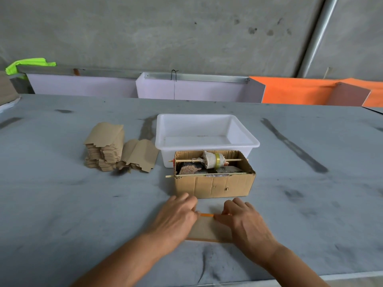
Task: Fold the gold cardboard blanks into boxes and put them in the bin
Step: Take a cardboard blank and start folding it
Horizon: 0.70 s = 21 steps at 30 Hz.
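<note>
I have one flat blank (207, 226) lying on the table (62, 204) right in front of me, just this side of the brown carton (214, 184), and both my hands are on it: my left hand (178, 218) covers its left end and my right hand (246, 222) its right end, fingers laid down over the card and pressing it, with a thin orange strip (206, 215) showing along the far edge between them. Whether my fingertips are curled under an edge I cannot tell, since the hands hide the ends. I judge this card to be light and thin, stiff enough to hold a crease but easy to dent, and likely to slide on the smooth tabletop, so I would keep it pinned flat and take hold at the side flaps, near the score lines, not in the middle of a panel. The rest of the blanks sit in a stack (105, 148) to the left, with a lower, slumped pile (138, 155) leaning beside it, touching or nearly so. The white bin (207, 129) stands beyond the carton, touching its back, and I see no finished boxes in it. The carton holds a taped roll (214, 160) on a thin stick (207, 160), a second stick across the front, and some dark lumps I cannot make out.
</note>
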Each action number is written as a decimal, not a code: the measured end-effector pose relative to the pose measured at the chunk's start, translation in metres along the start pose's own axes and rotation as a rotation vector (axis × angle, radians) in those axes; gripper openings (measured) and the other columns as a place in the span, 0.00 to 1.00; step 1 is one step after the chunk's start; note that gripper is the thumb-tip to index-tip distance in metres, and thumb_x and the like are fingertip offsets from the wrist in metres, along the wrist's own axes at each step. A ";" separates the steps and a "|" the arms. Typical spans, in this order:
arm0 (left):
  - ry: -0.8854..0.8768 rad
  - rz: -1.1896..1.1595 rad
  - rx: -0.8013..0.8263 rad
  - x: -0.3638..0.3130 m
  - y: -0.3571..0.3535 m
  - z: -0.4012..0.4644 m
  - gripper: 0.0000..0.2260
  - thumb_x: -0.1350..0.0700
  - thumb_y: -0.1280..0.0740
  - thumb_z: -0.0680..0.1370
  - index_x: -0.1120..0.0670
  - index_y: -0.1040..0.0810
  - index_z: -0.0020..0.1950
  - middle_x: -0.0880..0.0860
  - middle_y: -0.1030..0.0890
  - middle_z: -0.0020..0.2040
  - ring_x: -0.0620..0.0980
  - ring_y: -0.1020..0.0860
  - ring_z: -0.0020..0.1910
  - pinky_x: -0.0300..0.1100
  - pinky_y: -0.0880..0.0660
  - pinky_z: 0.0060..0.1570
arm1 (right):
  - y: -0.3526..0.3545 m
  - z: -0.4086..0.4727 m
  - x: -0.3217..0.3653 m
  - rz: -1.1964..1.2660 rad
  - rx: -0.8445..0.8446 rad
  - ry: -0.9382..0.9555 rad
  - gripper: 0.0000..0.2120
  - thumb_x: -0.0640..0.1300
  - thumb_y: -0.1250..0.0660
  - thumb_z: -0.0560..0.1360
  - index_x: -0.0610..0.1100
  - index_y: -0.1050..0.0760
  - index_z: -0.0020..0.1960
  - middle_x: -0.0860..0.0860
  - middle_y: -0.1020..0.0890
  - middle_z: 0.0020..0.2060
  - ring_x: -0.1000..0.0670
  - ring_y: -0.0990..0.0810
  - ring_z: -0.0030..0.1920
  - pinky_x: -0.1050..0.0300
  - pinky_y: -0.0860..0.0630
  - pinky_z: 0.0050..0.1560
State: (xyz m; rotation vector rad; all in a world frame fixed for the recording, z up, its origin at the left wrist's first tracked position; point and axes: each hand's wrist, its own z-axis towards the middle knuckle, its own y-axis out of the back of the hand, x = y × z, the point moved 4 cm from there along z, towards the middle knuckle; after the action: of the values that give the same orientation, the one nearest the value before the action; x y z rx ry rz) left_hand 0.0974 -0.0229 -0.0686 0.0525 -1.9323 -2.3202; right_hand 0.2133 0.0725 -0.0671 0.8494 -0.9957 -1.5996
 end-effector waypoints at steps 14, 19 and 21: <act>0.152 -0.494 -0.085 0.028 -0.009 -0.029 0.32 0.32 0.41 0.71 0.49 0.27 0.68 0.45 0.26 0.56 0.40 0.31 0.59 0.35 0.35 0.61 | -0.003 -0.041 -0.013 0.477 0.156 -0.163 0.08 0.48 0.31 0.72 0.45 0.19 0.48 0.59 0.22 0.58 0.52 0.28 0.64 0.52 0.31 0.63; 0.202 -0.659 -0.183 0.030 -0.008 -0.032 0.20 0.46 0.24 0.67 0.53 0.18 0.55 0.45 0.23 0.52 0.41 0.26 0.54 0.35 0.32 0.58 | -0.002 -0.040 -0.025 0.804 0.044 -0.428 0.08 0.39 0.30 0.74 0.49 0.22 0.39 0.58 0.17 0.44 0.57 0.21 0.51 0.59 0.27 0.53; 0.358 -0.844 -0.304 0.033 -0.006 -0.030 0.06 0.58 0.24 0.70 0.56 0.16 0.46 0.48 0.20 0.45 0.44 0.22 0.47 0.36 0.28 0.50 | 0.002 -0.036 -0.027 0.917 -0.006 -0.522 0.09 0.40 0.31 0.75 0.50 0.23 0.38 0.53 0.18 0.38 0.56 0.23 0.39 0.60 0.28 0.43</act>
State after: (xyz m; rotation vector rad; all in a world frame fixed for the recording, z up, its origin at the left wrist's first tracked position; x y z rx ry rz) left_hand 0.0673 -0.0546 -0.0782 1.3790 -1.5121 -2.7550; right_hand 0.2526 0.0916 -0.0785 -0.0981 -1.4598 -1.0064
